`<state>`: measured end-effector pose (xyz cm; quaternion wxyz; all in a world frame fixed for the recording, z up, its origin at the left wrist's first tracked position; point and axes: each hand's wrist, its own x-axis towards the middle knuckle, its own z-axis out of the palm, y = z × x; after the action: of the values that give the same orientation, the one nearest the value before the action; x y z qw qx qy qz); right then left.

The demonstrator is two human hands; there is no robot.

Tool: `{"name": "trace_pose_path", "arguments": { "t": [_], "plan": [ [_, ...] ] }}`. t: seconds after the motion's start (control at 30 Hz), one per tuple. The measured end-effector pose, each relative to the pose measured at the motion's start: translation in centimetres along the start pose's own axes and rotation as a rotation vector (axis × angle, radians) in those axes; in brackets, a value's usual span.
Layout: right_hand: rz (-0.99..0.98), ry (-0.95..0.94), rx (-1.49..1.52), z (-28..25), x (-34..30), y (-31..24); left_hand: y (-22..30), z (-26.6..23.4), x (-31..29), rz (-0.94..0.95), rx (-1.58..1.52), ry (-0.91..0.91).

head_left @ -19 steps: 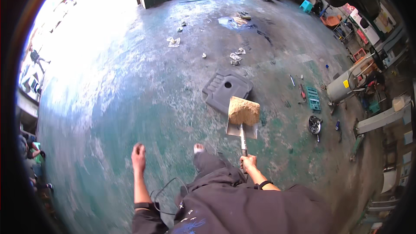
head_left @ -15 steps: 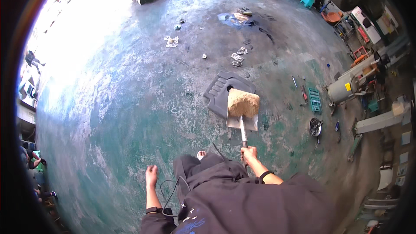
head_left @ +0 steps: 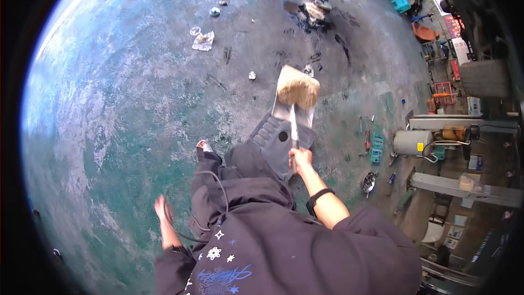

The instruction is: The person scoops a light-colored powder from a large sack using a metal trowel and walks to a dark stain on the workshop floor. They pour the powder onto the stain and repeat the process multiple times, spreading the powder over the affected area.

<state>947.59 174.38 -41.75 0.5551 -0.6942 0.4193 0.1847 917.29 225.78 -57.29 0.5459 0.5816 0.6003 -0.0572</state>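
One flat metal shovel (head_left: pixel 294 114), heaped with tan granular powder (head_left: pixel 298 88), reaches over a grey plastic cover with a round hole (head_left: pixel 273 151) on the worn green floor (head_left: pixel 125 131). Its handle sits in the closed right grip (head_left: pixel 300 159); the left grip (head_left: pixel 161 207), well apart, is too blurred to tell whether open. Rightward lies a turquoise plastic tool case (head_left: pixel 376 148).

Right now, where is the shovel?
In the head view, the shovel is just right of centre, held in the right hand, crossing over the grey cover.
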Motion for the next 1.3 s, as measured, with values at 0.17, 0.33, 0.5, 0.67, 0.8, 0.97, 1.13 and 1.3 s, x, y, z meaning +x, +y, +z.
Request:
{"name": "trace_pose_path", "arguments": {
  "t": [0.17,0.33,0.5,0.67,0.8,0.97,1.13,1.3],
  "plan": [
    [-0.031,-0.044,0.052,5.0,9.9,-13.5,36.7,14.1,4.9,0.539,0.159,-0.179],
    [-0.058,-0.023,0.103,10.4,23.6,-25.1,55.9,26.4,7.5,0.613,0.087,-0.154],
    [0.164,0.035,0.086,13.1,34.1,-36.7,52.5,35.8,13.7,0.213,0.27,-0.071],
    [0.202,0.103,0.153,15.0,45.3,-45.7,47.2,39.5,11.4,-0.09,0.383,-0.136],
    [0.175,0.161,0.208,15.7,53.5,-52.1,54.3,45.6,12.5,-0.402,0.484,-0.007],
    [0.287,0.242,0.191,17.0,62.1,-59.4,76.1,61.3,21.2,-0.183,0.446,-0.136],
    [0.281,0.225,0.247,16.4,73.4,-65.3,102.5,77.0,22.4,0.479,0.373,-0.413],
    [0.289,0.238,0.338,16.1,84.8,-67.4,110.2,87.1,20.1,0.588,0.448,-0.384]
  ]
}}
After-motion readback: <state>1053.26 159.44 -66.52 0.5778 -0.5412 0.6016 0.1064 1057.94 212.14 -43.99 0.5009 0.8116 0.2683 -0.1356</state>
